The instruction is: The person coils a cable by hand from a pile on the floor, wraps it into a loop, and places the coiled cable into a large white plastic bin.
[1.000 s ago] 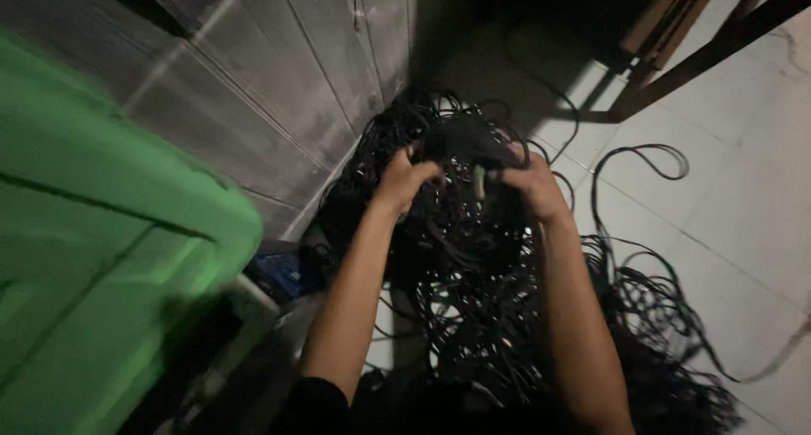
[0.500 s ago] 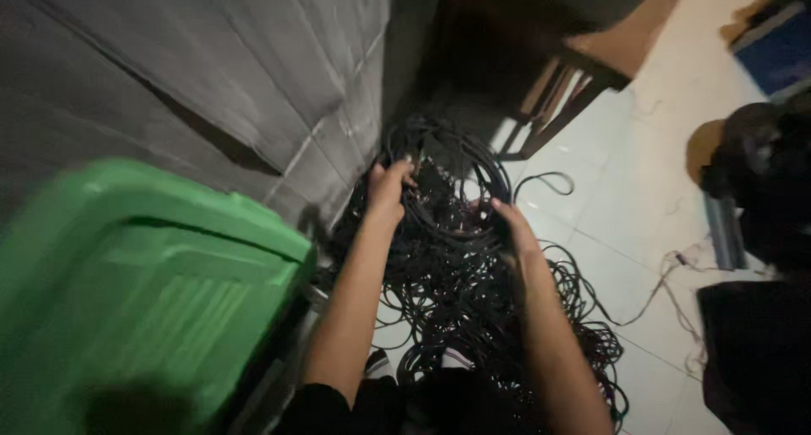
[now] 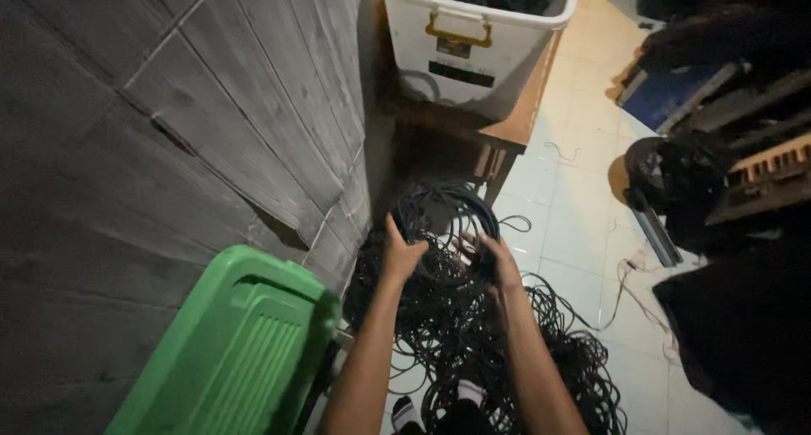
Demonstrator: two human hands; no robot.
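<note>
It is dim where I stand, and the picture is soft and grainy all over. The brightest patches are the white bin [image 3: 473, 42] at the top and the pale floor tiles [image 3: 583, 190] beyond it, so the light seems to fall from up ahead and to the right. My left hand [image 3: 400, 253] and right hand [image 3: 498, 262] catch a weak warm light on their backs, while the black cables [image 3: 448, 224] I hold swallow it, their strands merging into one dark mass. The wall [image 3: 169, 122] on my left is grey and flat, darker towards the corner. The right edge sinks into near black. The green lid [image 3: 245, 350] looks slightly smeared. Lines bend near the borders.
</note>
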